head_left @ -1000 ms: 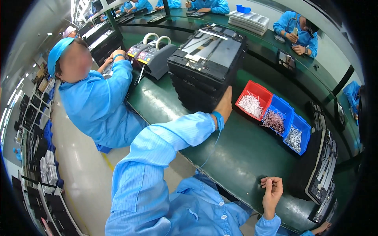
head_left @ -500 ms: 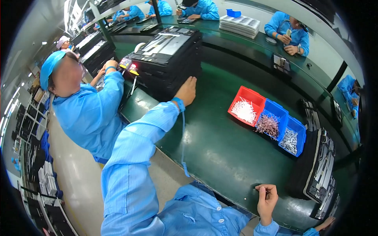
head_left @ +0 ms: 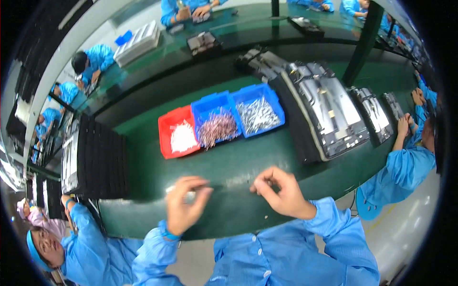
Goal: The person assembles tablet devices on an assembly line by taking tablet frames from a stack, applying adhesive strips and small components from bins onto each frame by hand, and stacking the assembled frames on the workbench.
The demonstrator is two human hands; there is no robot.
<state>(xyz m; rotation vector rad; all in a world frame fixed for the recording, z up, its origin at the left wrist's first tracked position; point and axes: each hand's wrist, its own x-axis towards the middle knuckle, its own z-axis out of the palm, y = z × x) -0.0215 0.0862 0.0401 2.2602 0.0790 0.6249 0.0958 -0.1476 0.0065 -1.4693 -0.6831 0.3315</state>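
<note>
My left hand (head_left: 185, 204) hovers over the near part of the green table (head_left: 157, 183), its thumb and fingers apart with nothing between them. To its right, my right hand (head_left: 281, 193) has curled fingers, thumb against the fingertips; whatever is pinched there is too small to make out. Beyond both hands stand three bins side by side: a red bin (head_left: 165, 125) with short white pieces (head_left: 183, 138), a blue bin (head_left: 210, 102) with brownish-pink pieces (head_left: 218, 127), and another blue bin (head_left: 250, 93) with silver pieces (head_left: 258, 115). Neither hand touches a bin.
On the right lies a stack of black trays (head_left: 296, 117) topped with flat silver-and-black device parts (head_left: 329, 109). A tall black stack (head_left: 102, 162) stands at the left. Co-workers in blue sit at both sides and across a raised dark shelf (head_left: 157, 69).
My view has swung right. My left hand has left the side of the tall stack and come in front of me, facing my right hand, which stays curled.
</note>
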